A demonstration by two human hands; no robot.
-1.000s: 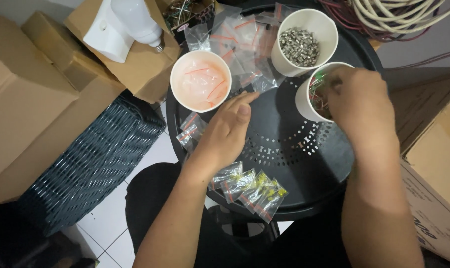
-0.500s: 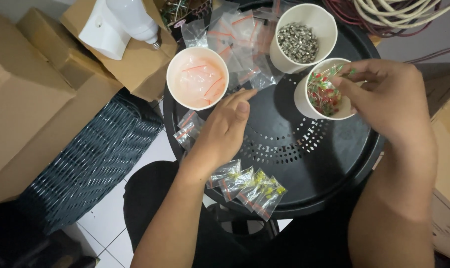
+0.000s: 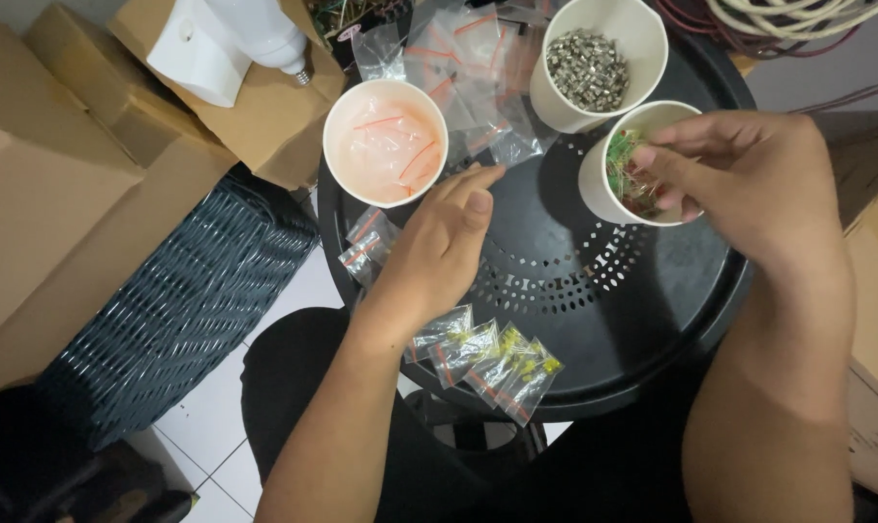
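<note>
Head camera: two hands over a round black table of cups and small bags

Head view, looking straight down, as I watch remotely; the right hand (image 3: 749, 179) hangs over the rim of a white paper cup of green and red parts (image 3: 632, 165), its fingers pinched narrow just above the contents; I cannot tell whether anything sits between the fingertips; the left hand (image 3: 439, 247) rests flat on the black perforated table (image 3: 594, 291), fingers loosely extended and holding nothing, its fingertips just beside a paper cup with clear bags and orange strips (image 3: 385, 140); a third cup of small metal pieces (image 3: 589, 63) stands at the far edge, touching the cup under the right hand; loose clear bags (image 3: 468, 73) lie between the far cups; a row of filled bags with yellow parts (image 3: 492, 358) lies at the near edge, close to the left wrist; cardboard boxes (image 3: 42, 184) and a dark woven basket (image 3: 177, 310) stand to the left on the floor.
</note>
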